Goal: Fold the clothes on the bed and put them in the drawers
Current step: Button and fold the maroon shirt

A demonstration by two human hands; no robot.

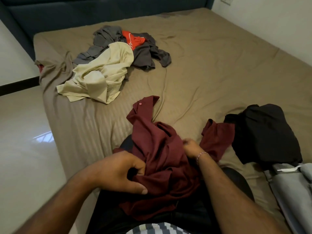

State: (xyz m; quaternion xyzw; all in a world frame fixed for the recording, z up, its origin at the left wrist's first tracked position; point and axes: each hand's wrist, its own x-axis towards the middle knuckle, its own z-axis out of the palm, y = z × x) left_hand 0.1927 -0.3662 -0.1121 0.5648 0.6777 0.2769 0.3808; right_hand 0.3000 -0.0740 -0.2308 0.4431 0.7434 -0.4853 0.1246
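Sorting out red shirt (162, 159) at bottom middle; left hand (121, 173) grips bunch, right hand (191, 147) pinches cloth. Next: spread flat on bed (202, 68), fold.

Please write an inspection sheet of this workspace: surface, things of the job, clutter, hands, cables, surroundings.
Surface: bed sheet, tan, wrinkled.
Job's things: maroon shirt bunched in front of the person; cream garment, grey clothes and red garment piled far left; black garment and light grey garment at right.
Clutter: nothing seen.
Hands: left hand and right hand both grip the maroon shirt.
Cables: nothing seen.
Surroundings: dark headboard, wall socket, glossy floor.
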